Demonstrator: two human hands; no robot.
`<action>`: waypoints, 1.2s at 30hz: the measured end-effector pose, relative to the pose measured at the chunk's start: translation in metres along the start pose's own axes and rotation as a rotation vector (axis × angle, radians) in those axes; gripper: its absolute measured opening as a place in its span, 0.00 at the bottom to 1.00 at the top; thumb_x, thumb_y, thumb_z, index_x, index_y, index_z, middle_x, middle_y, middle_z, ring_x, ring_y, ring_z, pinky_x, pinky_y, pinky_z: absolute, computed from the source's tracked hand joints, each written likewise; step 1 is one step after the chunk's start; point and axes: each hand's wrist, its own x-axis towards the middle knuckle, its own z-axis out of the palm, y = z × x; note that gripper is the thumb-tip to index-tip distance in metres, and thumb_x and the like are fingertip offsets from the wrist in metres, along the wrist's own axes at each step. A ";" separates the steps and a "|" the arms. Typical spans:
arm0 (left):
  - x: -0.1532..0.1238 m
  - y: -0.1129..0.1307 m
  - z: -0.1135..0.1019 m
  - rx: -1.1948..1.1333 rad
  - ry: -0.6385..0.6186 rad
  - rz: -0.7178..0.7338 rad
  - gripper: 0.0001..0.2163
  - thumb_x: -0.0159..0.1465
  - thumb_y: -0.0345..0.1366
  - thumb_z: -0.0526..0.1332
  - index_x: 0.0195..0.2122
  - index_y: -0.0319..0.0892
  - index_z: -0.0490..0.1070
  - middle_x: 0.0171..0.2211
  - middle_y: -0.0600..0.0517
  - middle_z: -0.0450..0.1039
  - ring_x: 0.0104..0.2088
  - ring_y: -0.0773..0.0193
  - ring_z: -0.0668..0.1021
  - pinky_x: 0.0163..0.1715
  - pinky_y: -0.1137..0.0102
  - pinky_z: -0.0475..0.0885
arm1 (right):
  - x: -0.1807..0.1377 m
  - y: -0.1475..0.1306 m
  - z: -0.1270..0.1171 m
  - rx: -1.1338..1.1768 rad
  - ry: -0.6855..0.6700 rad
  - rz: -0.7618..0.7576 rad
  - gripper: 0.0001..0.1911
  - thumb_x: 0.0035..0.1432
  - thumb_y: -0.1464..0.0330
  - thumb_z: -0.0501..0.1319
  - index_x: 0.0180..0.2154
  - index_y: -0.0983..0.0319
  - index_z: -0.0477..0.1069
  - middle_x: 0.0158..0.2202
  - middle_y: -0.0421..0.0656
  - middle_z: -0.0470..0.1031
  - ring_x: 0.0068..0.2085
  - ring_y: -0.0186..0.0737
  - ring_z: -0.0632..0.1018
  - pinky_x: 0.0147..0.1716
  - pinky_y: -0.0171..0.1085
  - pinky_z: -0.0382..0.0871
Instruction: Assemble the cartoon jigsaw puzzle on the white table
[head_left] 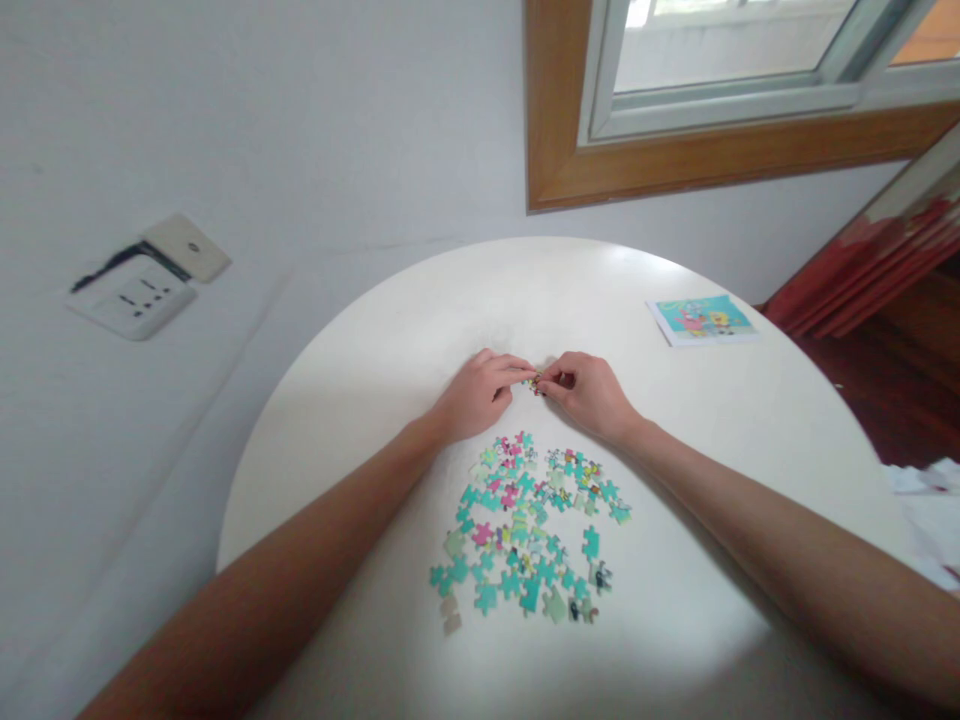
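Observation:
My left hand (480,392) and my right hand (589,392) meet fingertip to fingertip over the round white table (420,330). Both are pinched on small jigsaw pieces (534,381) held between them, just above the tabletop. Closer to me lies a loose pile of several puzzle pieces (525,525), mostly teal with some pink, between my forearms. Most of each held piece is hidden by my fingers.
A cartoon picture card (703,319) lies at the table's far right. A wall socket plate (142,285) sits on the white wall to the left. A wood-framed window (720,110) is behind the table; red cloth (885,260) and white fabric (926,510) lie to the right.

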 end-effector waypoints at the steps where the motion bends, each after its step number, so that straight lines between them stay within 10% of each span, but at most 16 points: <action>1: 0.000 0.000 0.000 -0.002 -0.003 -0.002 0.24 0.61 0.20 0.53 0.53 0.48 0.76 0.53 0.52 0.76 0.49 0.59 0.75 0.52 0.58 0.67 | 0.000 0.000 0.000 -0.020 -0.001 -0.006 0.06 0.56 0.69 0.65 0.29 0.59 0.81 0.29 0.42 0.78 0.30 0.38 0.72 0.32 0.39 0.62; 23: 0.000 0.000 0.002 -0.015 -0.018 -0.015 0.25 0.61 0.20 0.54 0.55 0.49 0.74 0.55 0.52 0.75 0.50 0.60 0.75 0.53 0.58 0.67 | -0.009 -0.004 -0.009 -0.125 -0.034 -0.117 0.07 0.59 0.68 0.64 0.37 0.58 0.81 0.35 0.43 0.75 0.36 0.39 0.72 0.36 0.38 0.64; 36: 0.002 0.007 -0.003 -0.055 0.078 -0.013 0.25 0.64 0.19 0.52 0.55 0.48 0.74 0.55 0.51 0.74 0.51 0.60 0.75 0.53 0.57 0.68 | 0.004 0.016 -0.008 0.040 0.238 0.051 0.12 0.60 0.67 0.58 0.34 0.63 0.79 0.32 0.45 0.79 0.30 0.38 0.72 0.33 0.39 0.64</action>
